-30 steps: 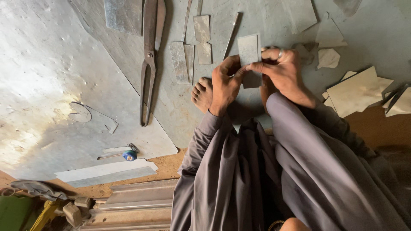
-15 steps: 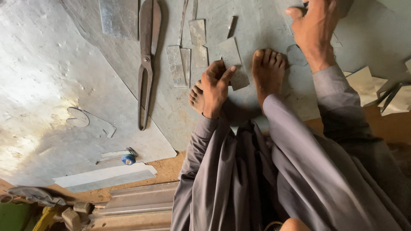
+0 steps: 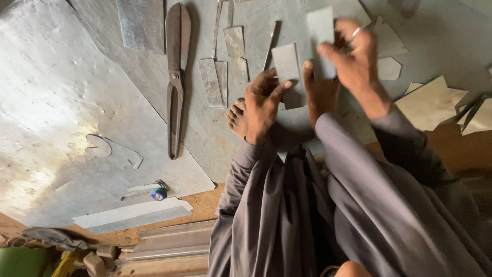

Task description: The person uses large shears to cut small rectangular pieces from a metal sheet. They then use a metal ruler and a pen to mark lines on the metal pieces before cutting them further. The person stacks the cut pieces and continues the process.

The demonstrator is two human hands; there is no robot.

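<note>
Metal is being worked here, on a floor covered with big grey sheets. A small grey metal piece (image 3: 287, 69) is held flat near the bare feet by the left hand (image 3: 261, 105), with the fingers bent around its lower edge. A second small metal piece (image 3: 320, 31) is gripped in the fingers of the right hand (image 3: 353, 56), up at about 1 o'clock from the first piece. That hand is a bit blurred.

Some cutting looks done already. Several cut strips (image 3: 225, 64) are laid side by side at 9 o'clock from the held piece. More offcuts (image 3: 430, 102) are seen at 3 o'clock. How many more pieces are wanted cannot be told, but plenty of uncut sheet is left.

Long tin snips (image 3: 177, 77) are lying closed on the sheet metal floor (image 3: 66, 102), well apart from both hands, at 9 o'clock. A small blue-tipped tool (image 3: 154, 192) is seen at 7 o'clock, near the sheet edge. Brown ground and some folded metal channels (image 3: 169, 246) are seen at 6 o'clock. Light is falling on the big sheet at the left.
</note>
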